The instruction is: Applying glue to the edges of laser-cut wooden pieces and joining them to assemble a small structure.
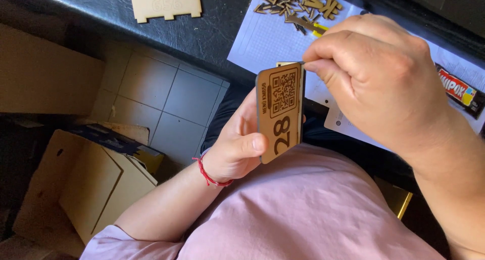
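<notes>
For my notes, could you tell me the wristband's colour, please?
Red, a thin cord wristband on the left hand; head view.

Upright engraved wooden tag point(281, 112), hand-held

Dark table point(202, 33): paper sheet point(262, 38), wood bits point(298, 5), prob. offcuts.

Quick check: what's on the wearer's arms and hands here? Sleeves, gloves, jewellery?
Both hands are bare, no gloves or rings showing. The left hand has a thin red cord bracelet at the wrist. A pale pink short sleeve ends at the upper left arm. The right hand and forearm show no watch or band.
</notes>
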